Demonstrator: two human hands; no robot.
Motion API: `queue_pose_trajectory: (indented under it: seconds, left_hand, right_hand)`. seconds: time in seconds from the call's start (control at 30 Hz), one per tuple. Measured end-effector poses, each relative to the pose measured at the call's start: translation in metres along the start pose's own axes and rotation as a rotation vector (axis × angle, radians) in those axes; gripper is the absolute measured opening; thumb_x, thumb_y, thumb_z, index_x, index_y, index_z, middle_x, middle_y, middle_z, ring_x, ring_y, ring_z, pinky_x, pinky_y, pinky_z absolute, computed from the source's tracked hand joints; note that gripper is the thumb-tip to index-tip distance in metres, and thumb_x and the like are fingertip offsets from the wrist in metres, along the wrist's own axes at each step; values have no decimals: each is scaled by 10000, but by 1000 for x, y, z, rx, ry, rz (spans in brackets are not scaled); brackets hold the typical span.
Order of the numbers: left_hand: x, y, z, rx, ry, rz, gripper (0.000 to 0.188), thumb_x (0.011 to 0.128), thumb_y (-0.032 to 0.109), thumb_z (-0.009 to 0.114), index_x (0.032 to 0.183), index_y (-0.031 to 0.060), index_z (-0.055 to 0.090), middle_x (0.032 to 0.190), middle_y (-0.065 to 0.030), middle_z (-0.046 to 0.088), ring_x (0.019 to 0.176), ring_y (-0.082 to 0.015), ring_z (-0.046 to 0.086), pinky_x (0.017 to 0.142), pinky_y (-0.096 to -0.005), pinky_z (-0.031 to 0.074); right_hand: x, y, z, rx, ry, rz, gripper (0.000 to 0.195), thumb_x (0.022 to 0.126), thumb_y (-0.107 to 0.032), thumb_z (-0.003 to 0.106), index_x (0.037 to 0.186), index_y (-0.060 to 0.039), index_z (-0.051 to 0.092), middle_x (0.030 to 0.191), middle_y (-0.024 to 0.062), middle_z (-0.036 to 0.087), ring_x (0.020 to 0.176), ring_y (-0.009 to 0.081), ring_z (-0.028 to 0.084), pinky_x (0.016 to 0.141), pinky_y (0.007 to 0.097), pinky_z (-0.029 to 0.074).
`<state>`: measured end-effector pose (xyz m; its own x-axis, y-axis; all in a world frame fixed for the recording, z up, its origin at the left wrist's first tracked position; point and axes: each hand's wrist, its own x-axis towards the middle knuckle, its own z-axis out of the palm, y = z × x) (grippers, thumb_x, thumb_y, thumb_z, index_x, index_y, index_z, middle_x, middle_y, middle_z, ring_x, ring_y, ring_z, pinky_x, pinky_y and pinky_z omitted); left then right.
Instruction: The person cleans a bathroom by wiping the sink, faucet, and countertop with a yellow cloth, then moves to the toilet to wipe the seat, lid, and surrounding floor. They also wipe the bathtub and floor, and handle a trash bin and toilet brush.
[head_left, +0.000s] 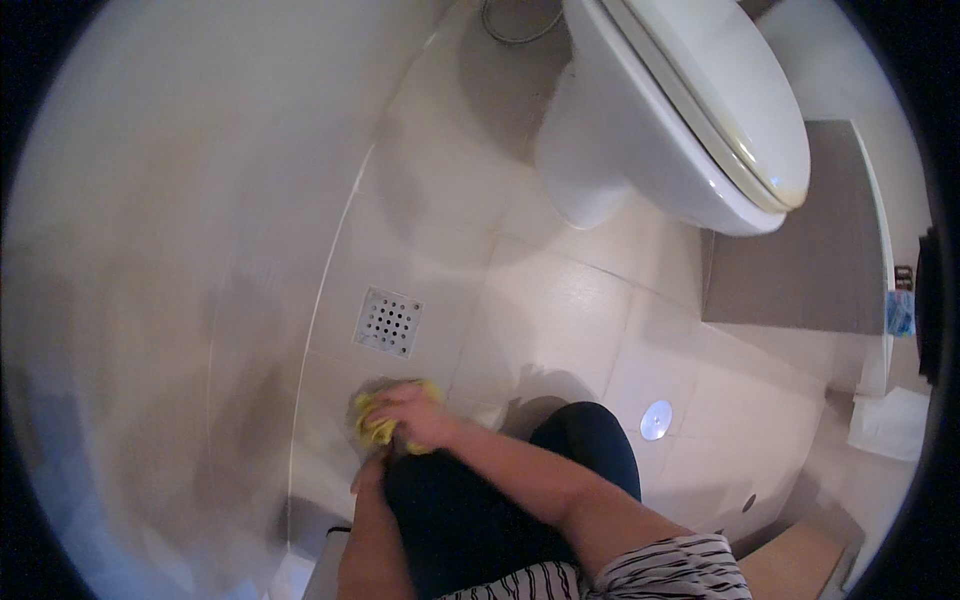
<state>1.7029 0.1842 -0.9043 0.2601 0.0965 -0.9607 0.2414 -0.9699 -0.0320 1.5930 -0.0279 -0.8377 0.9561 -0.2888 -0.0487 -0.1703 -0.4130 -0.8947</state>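
Note:
My right hand (416, 414) grips a crumpled yellow cloth (375, 420) low over the beige floor tiles. Parts of the cloth stick out around the fingers, and the palm covers the rest. Just behind it, my left hand (369, 471) is beside my dark-trousered knee, its fingers mostly hidden; whether it touches the cloth cannot be made out. A square perforated floor drain cover (388, 321) is set in the tiles a short way beyond the cloth.
A white toilet (600, 142) with its lid down stands at upper right. A grey-brown cabinet (795, 262) is beside it. The tiled wall (210, 225) rises at left. On the floor at right is a round shiny disc (656, 420). White paper or cloth (889, 424) shows at far right.

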Motion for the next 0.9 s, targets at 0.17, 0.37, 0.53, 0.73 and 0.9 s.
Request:
queue_pose_trajectory:
  seconds: [0.17, 0.37, 0.53, 0.73, 0.9]
  left_hand:
    - [-53, 32, 4, 45, 94, -109, 1205, 688, 686, 667, 1463, -59, 122, 1508, -171, 293, 1425, -330, 179, 1127, -531, -35]
    - [-36, 15, 10, -558, 88, -121, 1263, 668, 507, 803, 1468, -21, -19, 1528, -166, 244, 1422, -329, 177, 1136, -527, 38]
    - [-28, 9, 17, -955, -175, -111, 1070, 737, 381, 785, 1498, 76, 97, 1544, -150, 201, 1408, -377, 192, 1089, -606, 167]
    - [-49, 34, 15, -892, 86, -383, 1307, 676, 304, 849, 1447, 83, -182, 1529, -225, 145, 1390, -451, 157, 1012, -712, 224]
    - [-18, -4, 17, -823, 56, -405, 1494, 641, 245, 880, 1283, 82, -459, 1510, -299, -60, 1372, -494, 137, 1006, -715, 232]
  right_hand:
    - [-120, 95, -201, 709, 517, 382, 553, 718, 42, 534, 1261, -59, 549, 1304, 129, 521, 1250, 280, 460, 1073, 386, 345]
    - [-53, 124, -182, -728, 697, 562, 598, 732, -5, 552, 1325, -23, 477, 1306, 220, 506, 1219, 376, 467, 1020, 452, 375]
    - [46, 36, 25, -289, -94, 198, 423, 802, -140, 530, 1217, -75, 585, 1168, 143, 596, 1110, 295, 538, 981, 503, 370]
    - [89, 64, -76, -345, 169, 190, 393, 789, -35, 497, 1169, -61, 592, 1205, 153, 568, 1178, 344, 481, 1064, 458, 309]
    - [141, 169, -265, -776, 558, 140, 469, 815, -100, 582, 1282, -111, 548, 1289, 164, 538, 1197, 344, 495, 1037, 402, 392]
